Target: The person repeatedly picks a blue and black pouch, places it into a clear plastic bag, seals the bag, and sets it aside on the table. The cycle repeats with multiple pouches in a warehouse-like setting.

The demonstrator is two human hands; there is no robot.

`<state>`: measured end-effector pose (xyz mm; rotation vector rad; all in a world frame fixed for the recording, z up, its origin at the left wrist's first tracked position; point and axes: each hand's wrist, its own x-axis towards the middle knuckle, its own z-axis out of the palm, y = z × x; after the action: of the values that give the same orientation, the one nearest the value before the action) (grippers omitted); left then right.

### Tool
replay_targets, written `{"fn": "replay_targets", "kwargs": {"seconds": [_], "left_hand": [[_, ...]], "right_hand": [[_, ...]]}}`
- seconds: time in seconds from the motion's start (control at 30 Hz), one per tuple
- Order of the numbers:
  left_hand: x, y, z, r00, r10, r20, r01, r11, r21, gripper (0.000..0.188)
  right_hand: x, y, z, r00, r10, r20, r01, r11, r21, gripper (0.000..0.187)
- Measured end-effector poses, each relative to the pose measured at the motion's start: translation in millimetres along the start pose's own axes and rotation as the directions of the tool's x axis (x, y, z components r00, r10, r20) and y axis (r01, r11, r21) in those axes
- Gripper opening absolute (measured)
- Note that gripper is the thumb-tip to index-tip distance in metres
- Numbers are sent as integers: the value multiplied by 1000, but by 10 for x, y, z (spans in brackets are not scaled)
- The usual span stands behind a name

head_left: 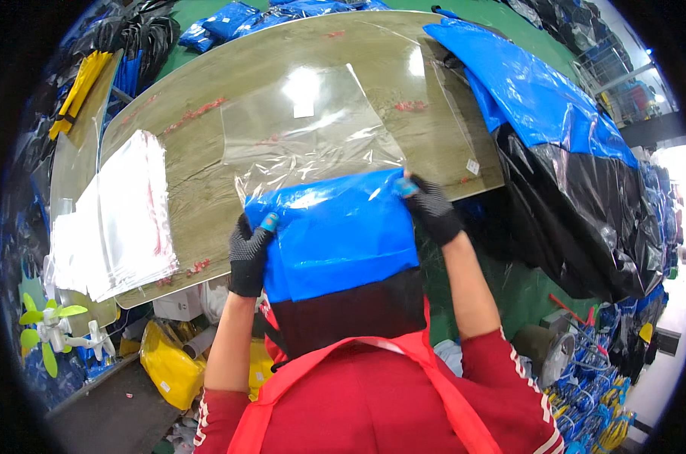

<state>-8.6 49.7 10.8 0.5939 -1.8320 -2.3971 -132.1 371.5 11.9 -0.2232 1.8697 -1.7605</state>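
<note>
In front of my chest I hold a folded blue-and-black sheet of glossy material (pixel 343 234), its blue part away from me and its black part nearest my body. My left hand (pixel 251 253), in a dark knit glove with a blue-tipped thumb, is closed on its left edge. The gloved right hand (pixel 432 208) pinches the far right corner. A clear plastic bag (pixel 305 140) lies flat on the table beyond, its near end wrinkled and meeting the sheet's far edge between my hands. Whether the sheet's edge is inside the bag is hard to see.
The rounded brown table (pixel 199 87) carries a pile of white and clear plastic bags (pixel 127 219) at left. Large blue-and-black material (pixel 555 144) drapes over its right side. A green-bladed fan (pixel 52 329) and a yellow bundle (pixel 169 367) are at lower left.
</note>
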Motion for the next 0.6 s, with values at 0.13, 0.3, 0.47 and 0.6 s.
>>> {"fn": "replay_targets", "kwargs": {"seconds": [0.13,0.3,0.47,0.6], "left_hand": [[-701,24,-219,962,-167,217,88,940,331,76],[-974,-633,-396,852,-523,6,481,788,383,79],[-394,-375,-514,988,-153,17,145,959,243,63],[-5,-116,-115,995,-13,101,9,999,40,47]], "right_hand": [[-595,143,437,963,106,249,-140,982,126,93],[-1145,496,435,912,333,239,-296,938,-181,56],[-643,155,132,997,70,16,-51,849,-526,59],[-223,-116,231,987,67,-149,-101,967,-235,55]]}}
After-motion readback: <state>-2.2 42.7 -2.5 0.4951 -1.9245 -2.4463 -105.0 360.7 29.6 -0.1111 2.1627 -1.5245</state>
